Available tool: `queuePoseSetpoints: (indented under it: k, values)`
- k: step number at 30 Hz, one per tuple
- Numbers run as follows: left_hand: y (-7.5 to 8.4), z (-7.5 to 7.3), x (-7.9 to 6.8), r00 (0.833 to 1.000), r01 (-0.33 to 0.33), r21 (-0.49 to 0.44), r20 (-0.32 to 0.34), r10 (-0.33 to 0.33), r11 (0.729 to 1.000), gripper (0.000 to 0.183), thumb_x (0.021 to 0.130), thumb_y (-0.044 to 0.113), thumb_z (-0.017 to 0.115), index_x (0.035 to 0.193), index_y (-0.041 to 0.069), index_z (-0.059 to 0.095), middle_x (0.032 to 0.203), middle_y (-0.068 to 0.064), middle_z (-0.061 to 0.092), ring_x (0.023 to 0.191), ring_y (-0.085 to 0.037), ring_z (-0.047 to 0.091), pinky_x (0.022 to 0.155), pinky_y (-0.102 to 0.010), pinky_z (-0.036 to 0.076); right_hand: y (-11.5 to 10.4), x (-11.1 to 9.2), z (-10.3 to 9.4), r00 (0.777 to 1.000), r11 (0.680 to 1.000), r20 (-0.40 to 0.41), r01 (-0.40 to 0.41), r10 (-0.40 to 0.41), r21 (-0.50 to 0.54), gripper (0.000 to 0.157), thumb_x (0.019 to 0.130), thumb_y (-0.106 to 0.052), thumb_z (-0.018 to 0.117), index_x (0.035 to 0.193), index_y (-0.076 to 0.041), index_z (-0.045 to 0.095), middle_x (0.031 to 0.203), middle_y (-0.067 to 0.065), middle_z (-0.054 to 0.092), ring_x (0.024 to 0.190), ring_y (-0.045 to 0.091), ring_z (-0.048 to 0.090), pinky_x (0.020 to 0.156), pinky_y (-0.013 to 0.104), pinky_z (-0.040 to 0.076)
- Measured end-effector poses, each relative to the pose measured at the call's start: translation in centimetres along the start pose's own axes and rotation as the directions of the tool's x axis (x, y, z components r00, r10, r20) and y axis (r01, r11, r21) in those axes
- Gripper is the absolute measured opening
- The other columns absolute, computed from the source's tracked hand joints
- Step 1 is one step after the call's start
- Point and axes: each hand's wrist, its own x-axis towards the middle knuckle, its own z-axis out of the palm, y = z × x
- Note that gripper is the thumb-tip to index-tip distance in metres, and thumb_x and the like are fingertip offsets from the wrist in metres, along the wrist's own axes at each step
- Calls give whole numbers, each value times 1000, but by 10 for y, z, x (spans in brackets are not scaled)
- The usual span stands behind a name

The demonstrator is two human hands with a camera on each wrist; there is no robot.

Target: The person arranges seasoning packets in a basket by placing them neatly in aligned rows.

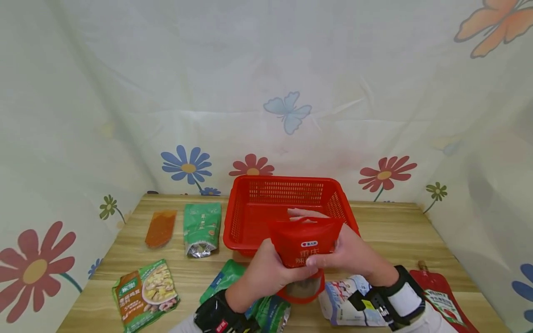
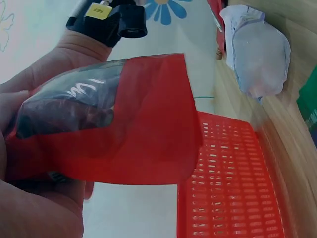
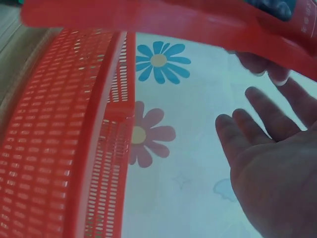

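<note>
Both hands hold up a red food pouch (image 1: 304,240) with a clear window, in front of the red basket (image 1: 228,231). My left hand (image 1: 266,268) grips its left side, thumb across the front. My right hand (image 1: 354,249) has its thumb on the front at the right edge and fingers behind. In the right wrist view, several fingers of the right hand (image 3: 272,168) stretch away from the pouch (image 3: 124,17); its thumb is hidden. The left wrist view shows the pouch's dark contents through the window. The visible part of the basket's inside is bare.
Left on the wooden table lie an orange-brown packet (image 1: 160,228), a green pouch (image 1: 202,226) and a brown-green packet (image 1: 145,293). Green packets (image 1: 226,280) lie under the left forearm. A white packet (image 1: 343,300) and a red spouted pouch (image 1: 443,296) lie at right. Printed cloth surrounds the table.
</note>
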Motion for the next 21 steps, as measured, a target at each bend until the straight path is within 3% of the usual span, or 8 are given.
queuePoseSetpoints:
  k: [4,10,21]
  values:
    - [3,0,-1,999,-8,15,31,8,1000,62,87,24,83,139,27,49,135,7,66,118,-12,66,97,-28,56,-8,3,5,996,997,34,78,-79,26,82,86,-8,79,154,-2,35,151,10,50,129,28,57,89,51,61]
    - [4,-2,-2,999,34,32,19,-35,999,64,85,21,84,140,29,51,134,8,67,119,-11,66,98,-27,55,-18,0,12,996,996,-25,87,-88,-19,82,84,-2,80,152,-7,35,149,7,53,129,27,57,88,49,61]
    - [1,-6,-3,1000,23,6,-8,-23,1000,69,83,15,85,141,28,48,137,11,63,124,-16,61,103,-31,53,-27,-3,22,986,984,-58,153,-159,-91,57,85,6,77,138,1,55,138,12,64,123,26,62,89,46,61]
